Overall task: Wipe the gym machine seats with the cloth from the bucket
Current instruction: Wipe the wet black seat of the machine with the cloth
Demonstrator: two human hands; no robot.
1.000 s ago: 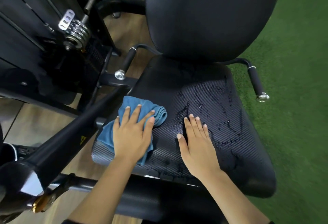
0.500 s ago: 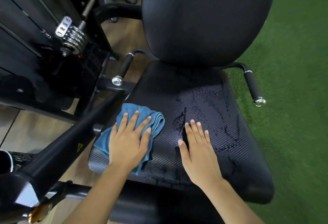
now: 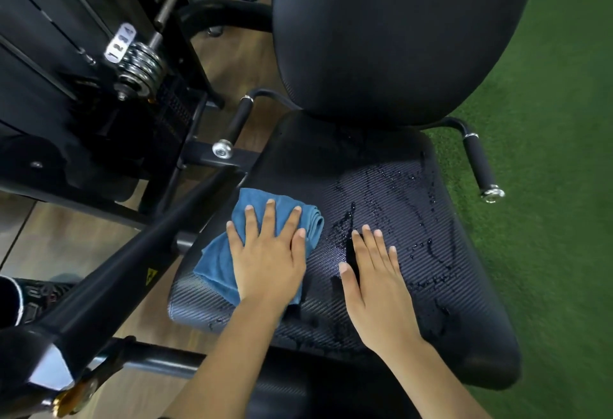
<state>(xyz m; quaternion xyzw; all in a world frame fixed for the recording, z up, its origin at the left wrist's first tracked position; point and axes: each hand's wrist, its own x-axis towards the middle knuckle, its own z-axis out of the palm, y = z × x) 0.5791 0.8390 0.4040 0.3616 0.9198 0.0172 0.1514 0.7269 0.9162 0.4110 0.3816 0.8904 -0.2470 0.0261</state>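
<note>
Head view: left hand (image 3: 265, 262) presses flat on the folded blue microfibre cloth (image 3: 219, 259) at the black textured seat's (image 3: 464, 286) left; right hand (image 3: 374, 282) rests flat, empty. Water streaks remain unwiped rightward.

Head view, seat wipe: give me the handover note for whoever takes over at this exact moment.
Left hand: flat, pressing the blue cloth onto the front left of the seat.
Right hand: flat on the bare seat beside the cloth, holding nothing.
Done: cloth is on the seat.
Left: water streaks across the middle and right side need wiping.
</note>
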